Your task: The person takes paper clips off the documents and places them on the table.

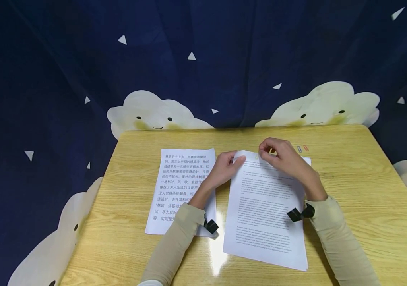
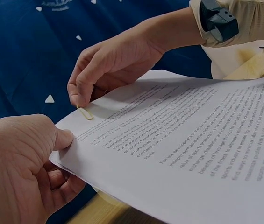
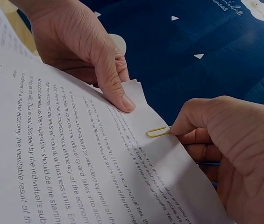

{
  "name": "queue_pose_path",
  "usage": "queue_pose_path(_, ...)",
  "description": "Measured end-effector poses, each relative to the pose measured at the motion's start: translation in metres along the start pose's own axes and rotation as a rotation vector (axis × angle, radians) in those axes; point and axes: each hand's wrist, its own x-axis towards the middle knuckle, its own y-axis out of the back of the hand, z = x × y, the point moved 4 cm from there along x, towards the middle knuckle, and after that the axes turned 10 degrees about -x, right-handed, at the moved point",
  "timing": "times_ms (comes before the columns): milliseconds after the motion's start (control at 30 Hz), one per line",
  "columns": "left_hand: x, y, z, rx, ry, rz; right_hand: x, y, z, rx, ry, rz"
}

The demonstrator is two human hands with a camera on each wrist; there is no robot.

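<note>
A stack of printed English sheets (image 1: 264, 214) lies on the table with its top edge lifted. My left hand (image 1: 226, 167) pinches its top left corner, thumb on the print and fingers curled beneath, as the left wrist view shows. At the top edge, my right hand (image 1: 278, 155) pinches the outer end of a yellow paper clip (image 3: 158, 132) between thumb and forefinger. The clip's rounded loop lies over the front of the top page, right of the left thumb. Part of the clip is hidden by the right fingertips.
To the left lies another stack of sheets (image 1: 180, 174) with large Chinese print, partly under the left forearm. Behind the right hand lie a blue paper clip (image 1: 299, 149) and a red paper clip (image 1: 306, 148) on the wooden table (image 1: 361, 190). A dark blue curtain (image 1: 225, 59) hangs behind.
</note>
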Motion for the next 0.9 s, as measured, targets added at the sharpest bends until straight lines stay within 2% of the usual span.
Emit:
queue_pose_path(233,0.0002,-0.0018,-0.0002,0.0,0.016,0.016,0.0006,0.0005,0.0012,0.003,-0.001,-0.003)
queue_pose_path(500,-0.0004,-0.0012,-0.0003,-0.008,0.004,-0.008,-0.0001,0.0004,0.0015,-0.008,-0.003,-0.002)
queue_pose_path(900,-0.0008,0.0003,0.0011,-0.013,0.013,-0.008,0.0,0.0018,-0.0005,-0.004,0.022,0.01)
